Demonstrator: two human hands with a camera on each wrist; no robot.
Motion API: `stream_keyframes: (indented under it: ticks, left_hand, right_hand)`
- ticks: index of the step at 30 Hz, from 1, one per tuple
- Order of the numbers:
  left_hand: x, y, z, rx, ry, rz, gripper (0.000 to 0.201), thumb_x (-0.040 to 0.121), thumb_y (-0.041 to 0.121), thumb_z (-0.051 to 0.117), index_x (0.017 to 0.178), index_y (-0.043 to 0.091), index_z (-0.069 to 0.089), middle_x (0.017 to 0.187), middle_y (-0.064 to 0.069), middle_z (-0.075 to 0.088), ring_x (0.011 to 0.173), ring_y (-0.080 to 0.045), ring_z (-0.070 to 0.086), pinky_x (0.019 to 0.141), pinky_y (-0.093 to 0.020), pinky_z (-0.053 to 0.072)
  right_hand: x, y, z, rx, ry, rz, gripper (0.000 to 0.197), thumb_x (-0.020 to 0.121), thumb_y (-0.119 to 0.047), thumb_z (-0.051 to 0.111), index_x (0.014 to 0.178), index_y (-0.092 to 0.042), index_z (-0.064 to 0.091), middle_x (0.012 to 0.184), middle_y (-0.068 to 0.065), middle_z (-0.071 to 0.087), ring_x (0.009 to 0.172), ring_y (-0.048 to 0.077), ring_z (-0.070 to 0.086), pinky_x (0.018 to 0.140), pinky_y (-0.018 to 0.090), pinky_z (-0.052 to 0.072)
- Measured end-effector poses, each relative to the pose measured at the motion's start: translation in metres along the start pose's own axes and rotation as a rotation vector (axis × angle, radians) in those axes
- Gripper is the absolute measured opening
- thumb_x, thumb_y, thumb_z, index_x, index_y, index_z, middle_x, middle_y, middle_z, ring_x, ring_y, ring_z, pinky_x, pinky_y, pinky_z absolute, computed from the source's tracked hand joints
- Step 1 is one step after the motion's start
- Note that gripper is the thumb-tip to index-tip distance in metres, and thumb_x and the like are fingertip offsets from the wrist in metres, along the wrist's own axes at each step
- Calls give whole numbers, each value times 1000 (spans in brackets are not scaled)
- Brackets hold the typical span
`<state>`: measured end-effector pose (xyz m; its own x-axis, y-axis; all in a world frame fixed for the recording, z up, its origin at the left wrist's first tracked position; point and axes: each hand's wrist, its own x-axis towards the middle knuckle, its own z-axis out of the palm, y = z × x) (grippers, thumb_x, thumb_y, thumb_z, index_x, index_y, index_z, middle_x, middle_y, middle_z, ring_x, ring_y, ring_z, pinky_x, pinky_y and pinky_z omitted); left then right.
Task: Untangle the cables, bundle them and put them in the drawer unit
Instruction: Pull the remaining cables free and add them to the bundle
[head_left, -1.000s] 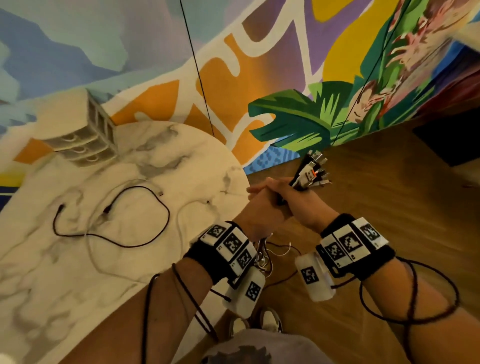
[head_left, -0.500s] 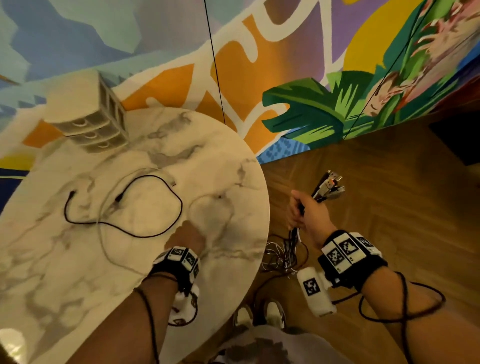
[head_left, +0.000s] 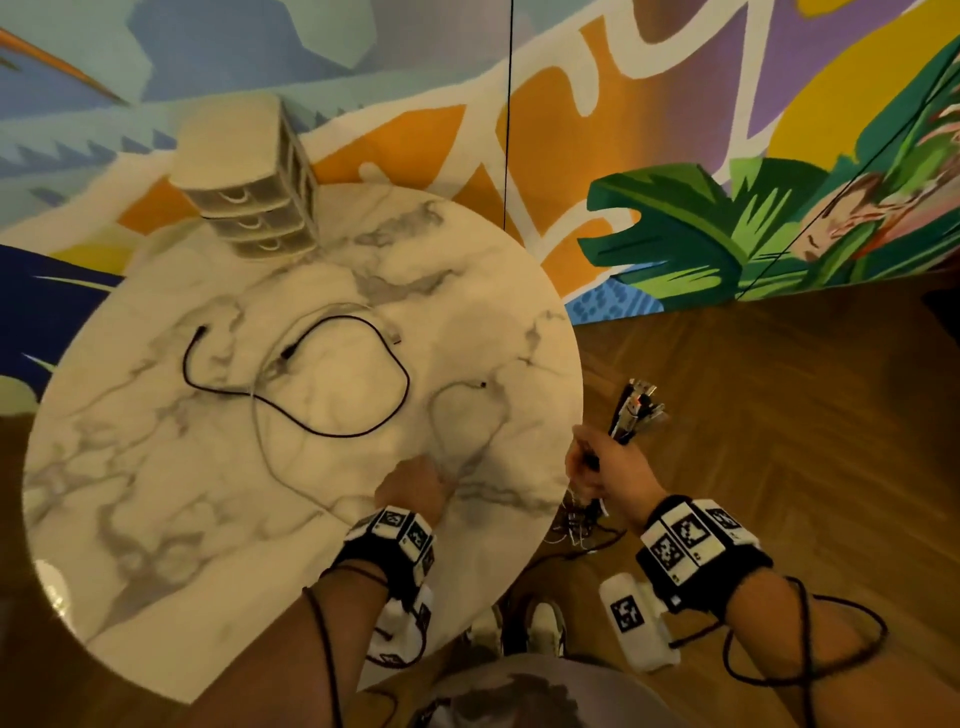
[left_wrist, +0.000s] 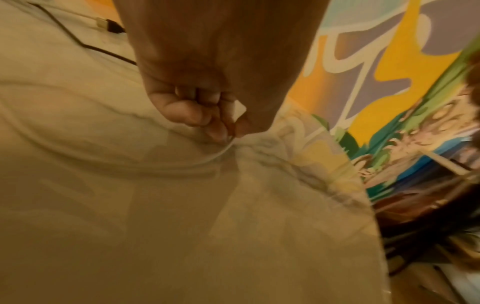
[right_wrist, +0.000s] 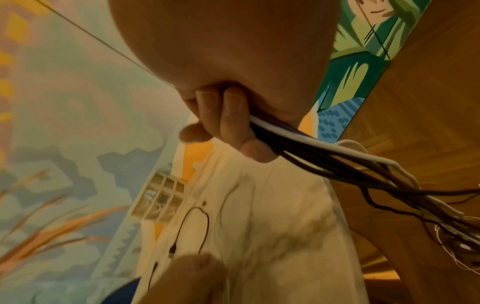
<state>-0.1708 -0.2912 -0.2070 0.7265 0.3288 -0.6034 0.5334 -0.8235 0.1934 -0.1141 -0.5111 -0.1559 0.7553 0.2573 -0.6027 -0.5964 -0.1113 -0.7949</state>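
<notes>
Nearest the camera: shoes on the wood floor, partly under the table edge.

Left hand low over the near part of the round marble table. In the left wrist view, its fingertips come together with the thumb on a thin white cable that lies curved on the tabletop; fingers curled, pinching the cable at the point where it bends.

Right hand is off the table, just beyond its right edge, above the floor. It is closed around a bundle of cables: connector ends stick up out of the fist, and the loose lengths hang below it in a tangle near the floor. In the right wrist view, black and white strands leave the fist between curled fingers and palm.

Mid table: a black cable lies in an open loop, both plugs on the marble. A pale cable loops under and around it; blurred, so I cannot tell exactly where it crosses. Another thin pale loop lies to the right, ending in a small dark plug.

Far edge of table: the drawer unit, beige, three drawers stacked, all closed, standing well apart from both hands and from the cables.

Behind: painted mural wall.
</notes>
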Motion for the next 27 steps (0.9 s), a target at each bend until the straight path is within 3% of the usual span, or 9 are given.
stream_keyframes:
  ticks: [3, 5, 9, 13, 16, 19, 21, 24, 27]
  left_hand:
    - [-23, 31, -3, -66, 99, 197, 26, 86, 41, 55, 87, 16, 51, 95, -8, 63, 91, -29, 60, 72, -35, 46]
    - [-40, 54, -5, -49, 148, 309, 25, 86, 43, 55, 85, 18, 50, 91, -6, 64, 86, -27, 60, 71, -35, 45]
    - [-56, 65, -3, -139, 168, 399, 25, 88, 40, 53, 105, 21, 54, 92, -2, 66, 85, -24, 62, 70, -33, 49]
    - [-55, 25, 4, -80, 59, 412, 21, 92, 40, 50, 98, 20, 48, 88, 0, 60, 78, -18, 56, 67, -31, 43]
    - [-38, -40, 4, -37, -16, 333, 35, 98, 41, 38, 115, 18, 57, 117, -6, 60, 106, -23, 57, 85, -29, 41]
    - [-24, -94, -20, -67, 152, 38, 41, 101, 36, 31, 126, 12, 53, 133, -13, 53, 120, -28, 51, 98, -31, 38]
    - [-22, -102, -43, -18, 246, -81, 41, 101, 39, 28, 112, 13, 57, 122, -16, 59, 111, -33, 56, 89, -36, 43]
    - [-32, -67, -82, 233, 373, -15, 36, 100, 36, 32, 101, 13, 60, 101, -13, 66, 91, -33, 63, 69, -34, 46]
    - [-53, -14, -97, 413, 483, 122, 20, 74, 25, 75, 65, 13, 62, 55, -7, 59, 44, -28, 58, 43, -22, 26]
  right_hand:
    - [5, 19, 15, -199, -38, 67, 57, 102, -30, 36, 77, 12, 66, 35, -1, 36, 32, 14, 30, 43, 27, 30]
    - [5, 25, 26, -269, -35, 85, 57, 101, -36, 39, 86, 12, 65, 37, 1, 41, 32, 14, 35, 44, 28, 35]
    - [5, 11, 36, -385, -102, 4, 44, 99, -31, 40, 77, -3, 64, 53, 6, 53, 43, 16, 43, 46, 26, 40]
    - [18, 0, 27, -288, -51, -28, 45, 100, -27, 41, 69, -5, 64, 44, -2, 38, 42, 15, 35, 47, 29, 32]
    - [25, -14, 10, -104, -5, -55, 46, 102, -24, 39, 67, -2, 60, 39, -4, 33, 37, 13, 29, 47, 30, 26]
    - [20, -31, 4, -305, -45, -143, 40, 101, -24, 41, 79, -3, 68, 43, -1, 37, 39, 11, 34, 49, 28, 32]
    - [16, -39, 9, -408, -24, -164, 38, 100, -25, 43, 82, -4, 69, 44, -7, 41, 40, 7, 34, 48, 24, 28]
    - [4, -48, 30, -419, 49, -356, 30, 100, -23, 44, 89, -9, 68, 46, -21, 49, 45, -3, 45, 52, 14, 28]
    - [-10, -52, 62, -462, -65, -424, 24, 99, -29, 45, 112, -27, 66, 47, -18, 49, 43, -2, 40, 47, 11, 29]
